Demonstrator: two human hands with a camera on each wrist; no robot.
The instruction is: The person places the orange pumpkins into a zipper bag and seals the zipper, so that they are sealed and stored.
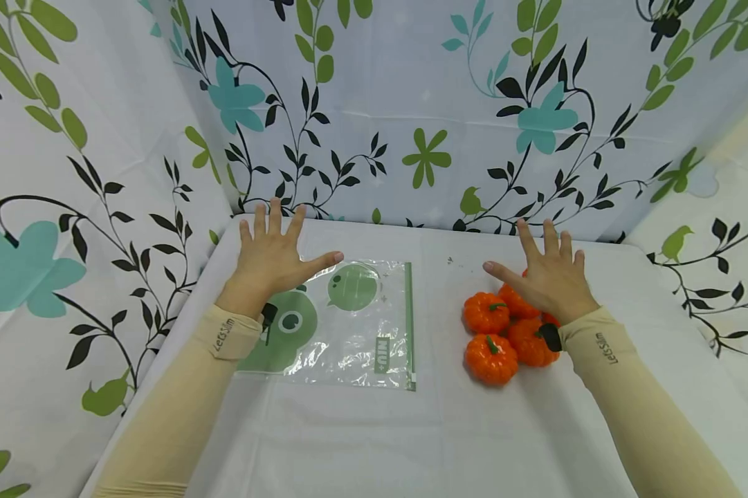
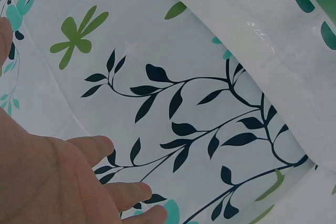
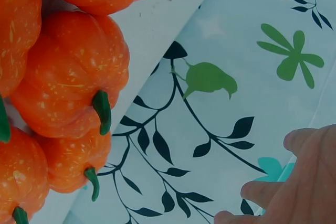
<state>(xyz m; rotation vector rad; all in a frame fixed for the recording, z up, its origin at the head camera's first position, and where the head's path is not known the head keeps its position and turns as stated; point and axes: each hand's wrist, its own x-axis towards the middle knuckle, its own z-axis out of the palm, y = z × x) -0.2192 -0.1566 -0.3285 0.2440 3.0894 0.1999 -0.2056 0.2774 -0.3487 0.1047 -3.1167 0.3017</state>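
Sleeved right hand (image 1: pixel 551 277) seemingly hovers above pumpkins (image 1: pixel 491 361)

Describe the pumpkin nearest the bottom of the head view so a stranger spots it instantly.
On the white table, look right of the clear zip bag to the cluster of orange pumpkins by the right hand. In the head view, the target pumpkin is the lower-left one, its green stem showing. Unlike its neighbours, it reaches closest to the picture's bottom edge.

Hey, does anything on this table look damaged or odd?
A dark mark on the white table, beyond and left of the pumpkins, stands out on the plain surface; I can't tell if it's dirt or damage.
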